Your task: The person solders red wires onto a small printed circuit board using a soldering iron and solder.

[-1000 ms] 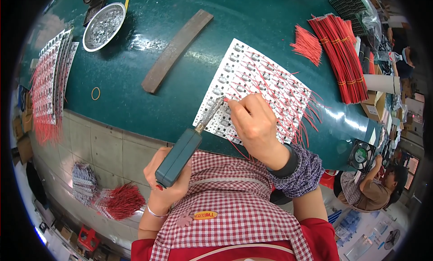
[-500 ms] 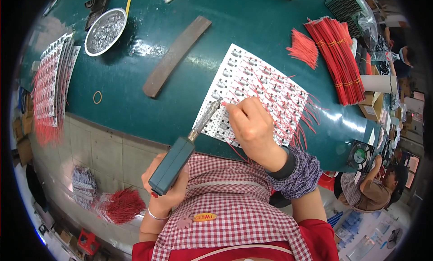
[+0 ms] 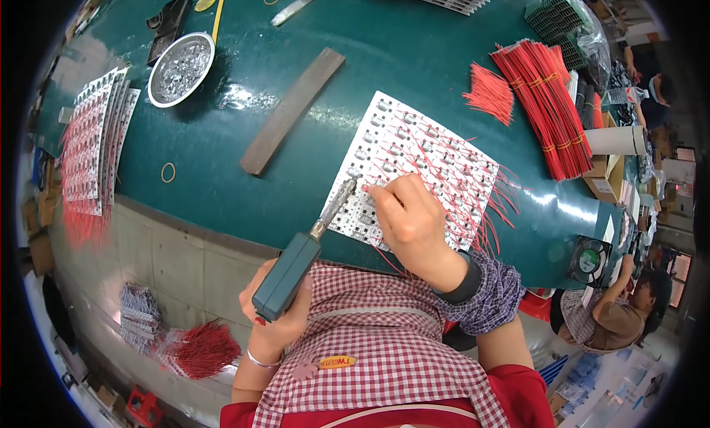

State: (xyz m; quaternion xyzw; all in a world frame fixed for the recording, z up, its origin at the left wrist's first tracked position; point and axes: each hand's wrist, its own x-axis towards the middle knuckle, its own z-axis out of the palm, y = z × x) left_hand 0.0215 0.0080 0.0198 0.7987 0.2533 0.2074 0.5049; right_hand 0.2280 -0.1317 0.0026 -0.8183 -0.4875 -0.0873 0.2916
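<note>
My left hand (image 3: 275, 302) is wrapped round the dark green body of a soldering gun (image 3: 287, 275). Its long metal barrel points up and right, its tip at the white circuit board panel (image 3: 353, 222). Rows of small components cover this panel, and many thin red wires stick out across its right side. Over the panel, my right hand (image 3: 411, 222) pinches the end of a red wire (image 3: 365, 188), close to the iron's tip. Most of that wire is hidden by the fingers. Whether the tip touches the board I cannot tell.
Beyond lies a flat brown bar (image 3: 292, 111). A white bowl (image 3: 153, 88) of metal scraps and wired panels (image 3: 92, 143) are at left. Bundled red wires (image 3: 543, 110) and a loose pile (image 3: 489, 93) lie right. A co-worker (image 3: 610, 309) sits at far right.
The whole scene sits slightly lower in the picture as the view shifts. The iron's tip has drawn a little away from my right fingertips; both hands keep their grip.
</note>
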